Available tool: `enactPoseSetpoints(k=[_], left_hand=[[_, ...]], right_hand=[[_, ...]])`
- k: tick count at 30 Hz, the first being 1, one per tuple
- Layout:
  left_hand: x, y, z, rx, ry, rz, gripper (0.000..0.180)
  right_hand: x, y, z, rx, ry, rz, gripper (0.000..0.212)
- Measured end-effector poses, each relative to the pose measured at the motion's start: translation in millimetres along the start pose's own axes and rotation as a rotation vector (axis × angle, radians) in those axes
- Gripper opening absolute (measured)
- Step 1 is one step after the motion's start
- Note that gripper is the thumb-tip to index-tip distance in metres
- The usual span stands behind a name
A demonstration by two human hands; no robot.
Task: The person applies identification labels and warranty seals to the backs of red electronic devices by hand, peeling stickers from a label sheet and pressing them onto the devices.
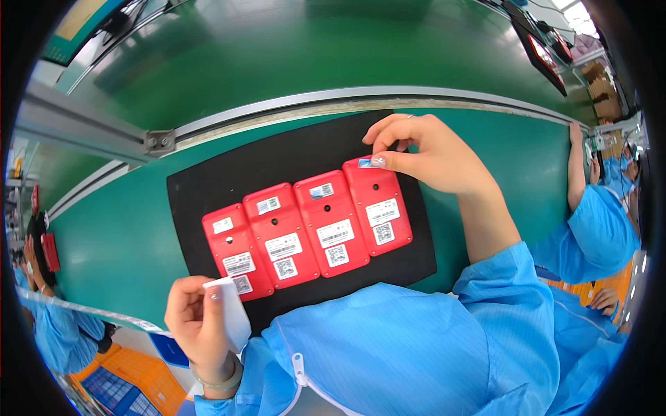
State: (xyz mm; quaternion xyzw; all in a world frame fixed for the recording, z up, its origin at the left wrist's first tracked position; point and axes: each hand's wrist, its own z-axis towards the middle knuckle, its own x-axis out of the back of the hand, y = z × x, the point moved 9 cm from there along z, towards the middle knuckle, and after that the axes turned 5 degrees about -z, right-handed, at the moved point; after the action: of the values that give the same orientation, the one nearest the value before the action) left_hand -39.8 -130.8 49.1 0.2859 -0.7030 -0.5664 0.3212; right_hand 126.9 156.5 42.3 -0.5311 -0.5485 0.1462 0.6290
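A: Your right hand [433, 152] is at the far end of the rightmost red, rounded plastic device [375, 196]. From your fingertips, its body runs back toward you.

B: Long axis under you?

A: Far to near, far end swung slightly to your left. It's the right end of four matching devices, side by side on the flat black mat [208, 184].

B: Your right fingers?

A: Your thumb tip covers the right end of the small blue-and-white rectangular label [364, 163]; your other fingers curl just beyond. Can't tell whether you're pinching the label or only pressing it.

B: Your left hand [200, 315]?

A: Thumb and fingers closed on a thin white paper-like sheet [236, 320], near the leftmost device's near end. Well apart from that label, so your right is nearer. Key relation for you: thumb to label, label to far edge.
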Motion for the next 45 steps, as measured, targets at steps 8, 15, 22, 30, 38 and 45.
enactPoseSetpoints(k=[8, 15, 22, 30, 38, 45], left_hand=[[0, 0, 3, -0.047, 0.064, 0.058, 0.008], [-5, 1, 3, -0.068, 0.087, 0.062, 0.01], [-5, 3, 3, -0.067, 0.099, 0.08, 0.01], [-8, 4, 3, -0.074, 0.094, 0.064, 0.008], [7, 5, 0, -0.11, 0.119, 0.043, 0.007], [30, 5, -5, -0.072, 0.147, -0.048, 0.004]], right_hand=[[-8, 26, 2, -0.068, -0.116, -0.007, 0.009], [-11, 24, 5, -0.051, -0.112, -0.099, 0.013], [-8, 22, 4, 0.003, -0.06, -0.16, 0.015], [-8, 12, -2, -0.004, -0.028, -0.263, 0.012], [13, 16, -2, -0.111, 0.213, -0.476, 0.045], [-49, -17, 8, 0.136, 0.284, -0.99, 0.061]])
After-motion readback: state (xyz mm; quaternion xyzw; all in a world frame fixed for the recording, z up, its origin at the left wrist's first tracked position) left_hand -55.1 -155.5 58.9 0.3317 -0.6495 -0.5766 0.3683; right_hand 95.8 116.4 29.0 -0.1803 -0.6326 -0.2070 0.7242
